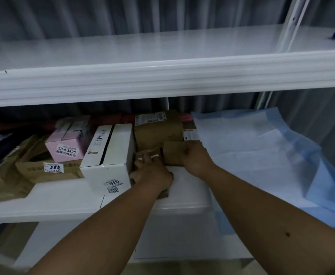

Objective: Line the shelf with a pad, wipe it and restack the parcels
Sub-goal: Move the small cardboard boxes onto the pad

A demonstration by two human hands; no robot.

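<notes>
Head view, left hand [152, 173] and right hand [194, 157] each gripping brown parcels [172, 153], labels 3008 [54, 167], 58-4-3405 [67, 150]

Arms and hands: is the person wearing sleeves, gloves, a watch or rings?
No. Both forearms are bare right down to the frame's bottom edge, with no sleeves showing. The left hand and right hand have no gloves, and no watch shows. The right forearm has a small dark spot. The fingers are too blurred to check for rings.

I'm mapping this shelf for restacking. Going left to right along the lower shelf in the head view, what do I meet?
Brown carton labelled 3008 → pink box → white box → left hand → right hand on a small brown parcel → blue pad.
</notes>
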